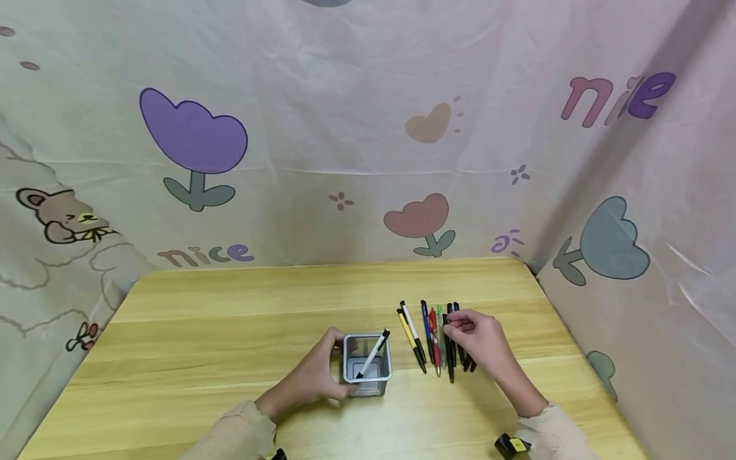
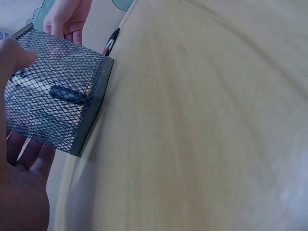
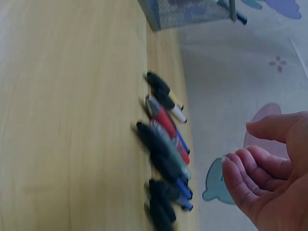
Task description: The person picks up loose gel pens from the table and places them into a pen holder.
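Observation:
My left hand [image 1: 313, 374] grips a square metal mesh pen holder [image 1: 368, 388] on the table, thumb on the near side and fingers round the left and far sides. In the left wrist view the mesh wall [image 2: 53, 115] shows a dark pen part through it. A white pen with black ends [image 1: 374, 355] leans inside the holder, its top above the rim. To the right, my right hand [image 1: 480, 335] hovers over a row of pens. In the right wrist view its thumb and loosely bent fingers [image 3: 269, 163] stand apart, with nothing between them.
Several pens lie side by side: a yellow one [image 1: 406, 326], a white one [image 1: 411, 323], a blue one [image 1: 426, 322], a red one [image 1: 435, 342], a green one and dark ones. The wooden table [image 1: 230, 319] meets a printed cloth backdrop [image 1: 310, 128] behind and at both sides.

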Available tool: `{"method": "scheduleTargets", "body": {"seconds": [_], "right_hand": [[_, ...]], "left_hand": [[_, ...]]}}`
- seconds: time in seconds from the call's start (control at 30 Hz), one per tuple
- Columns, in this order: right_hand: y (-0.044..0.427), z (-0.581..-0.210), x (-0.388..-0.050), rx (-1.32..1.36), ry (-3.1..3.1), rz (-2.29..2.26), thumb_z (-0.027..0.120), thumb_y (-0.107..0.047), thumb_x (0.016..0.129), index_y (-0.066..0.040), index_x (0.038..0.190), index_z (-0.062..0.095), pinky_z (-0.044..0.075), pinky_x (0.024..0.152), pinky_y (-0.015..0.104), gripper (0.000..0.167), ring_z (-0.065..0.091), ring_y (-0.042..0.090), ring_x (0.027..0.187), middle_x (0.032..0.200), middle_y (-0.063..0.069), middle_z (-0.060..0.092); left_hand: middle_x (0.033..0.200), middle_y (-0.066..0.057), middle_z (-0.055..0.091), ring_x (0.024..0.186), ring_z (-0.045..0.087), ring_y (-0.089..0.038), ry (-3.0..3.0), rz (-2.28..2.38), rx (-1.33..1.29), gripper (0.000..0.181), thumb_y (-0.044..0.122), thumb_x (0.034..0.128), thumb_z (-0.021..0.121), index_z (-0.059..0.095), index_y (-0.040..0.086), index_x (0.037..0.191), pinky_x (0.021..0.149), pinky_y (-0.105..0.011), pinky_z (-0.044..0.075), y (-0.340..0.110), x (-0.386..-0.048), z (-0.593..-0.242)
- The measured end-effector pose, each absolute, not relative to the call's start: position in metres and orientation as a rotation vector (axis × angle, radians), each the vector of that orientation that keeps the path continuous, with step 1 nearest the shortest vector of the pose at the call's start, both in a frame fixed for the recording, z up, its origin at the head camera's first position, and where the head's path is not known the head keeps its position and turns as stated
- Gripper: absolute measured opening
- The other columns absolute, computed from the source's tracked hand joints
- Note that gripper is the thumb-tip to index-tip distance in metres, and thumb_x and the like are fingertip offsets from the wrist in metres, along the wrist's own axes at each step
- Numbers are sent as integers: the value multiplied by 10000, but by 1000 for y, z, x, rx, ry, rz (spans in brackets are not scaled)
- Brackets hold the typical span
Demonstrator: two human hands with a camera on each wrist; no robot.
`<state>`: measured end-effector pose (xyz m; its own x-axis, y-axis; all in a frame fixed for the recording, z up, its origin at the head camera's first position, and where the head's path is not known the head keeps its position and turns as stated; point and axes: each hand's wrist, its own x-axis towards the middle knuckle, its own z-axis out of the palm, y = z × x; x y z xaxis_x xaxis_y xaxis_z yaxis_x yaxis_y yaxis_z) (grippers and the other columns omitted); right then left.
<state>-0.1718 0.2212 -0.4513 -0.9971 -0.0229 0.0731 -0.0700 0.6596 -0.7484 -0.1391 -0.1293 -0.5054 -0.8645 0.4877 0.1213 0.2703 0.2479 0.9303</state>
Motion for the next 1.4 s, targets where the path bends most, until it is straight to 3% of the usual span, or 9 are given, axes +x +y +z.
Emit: {"method": "scheduleTargets", "body": {"seconds": [0.4, 0.77, 1.13, 1.23, 1.4], "right_hand": [[250, -464, -183, -25, -2855, 1144, 747, -161, 920, 35, 1206, 709, 633, 785, 288, 348, 743, 245, 941, 1030, 133, 766], [269, -465, -190, -191, -2967, 825, 693, -163, 910, 84, 1200, 684, 606, 837, 508, 381, 735, 357, 928, 1029, 207, 765], [281, -471, -199, -274, -3044, 681, 720, -210, 888, 137, 1201, 662, 588, 851, 560, 471, 697, 446, 977, 1008, 244, 744], [284, -472, -201, -276, -3056, 653, 718, -231, 877, 139, 1210, 662, 578, 883, 589, 501, 676, 503, 1034, 1091, 294, 735], [288, -471, -204, -302, -3081, 683, 694, -212, 859, 128, 1179, 685, 583, 836, 555, 467, 674, 482, 993, 1165, 333, 707]], "left_hand": [[1288, -134, 610, 1170, 652, -292, 2332, 1674, 734, 751, 85, 683, 902, 426, 69, 1264, 1030, -243, 548, -129, -140, -507], [1293, -136, 596, 1182, 648, -301, 2330, 1675, 739, 750, 80, 686, 903, 421, 73, 1261, 1045, -263, 554, -128, -139, -505], [1296, -139, 596, 1183, 650, -304, 2331, 1674, 725, 753, 91, 692, 905, 417, 49, 1264, 1042, -272, 557, -129, -138, -506], [1293, -143, 597, 1185, 649, -308, 2332, 1672, 717, 754, 95, 691, 903, 417, 45, 1265, 1036, -267, 557, -129, -138, -506], [1306, -145, 596, 1202, 649, -315, 2332, 1673, 714, 766, 78, 679, 901, 418, 41, 1272, 1056, -258, 545, -128, -138, -505]]}}
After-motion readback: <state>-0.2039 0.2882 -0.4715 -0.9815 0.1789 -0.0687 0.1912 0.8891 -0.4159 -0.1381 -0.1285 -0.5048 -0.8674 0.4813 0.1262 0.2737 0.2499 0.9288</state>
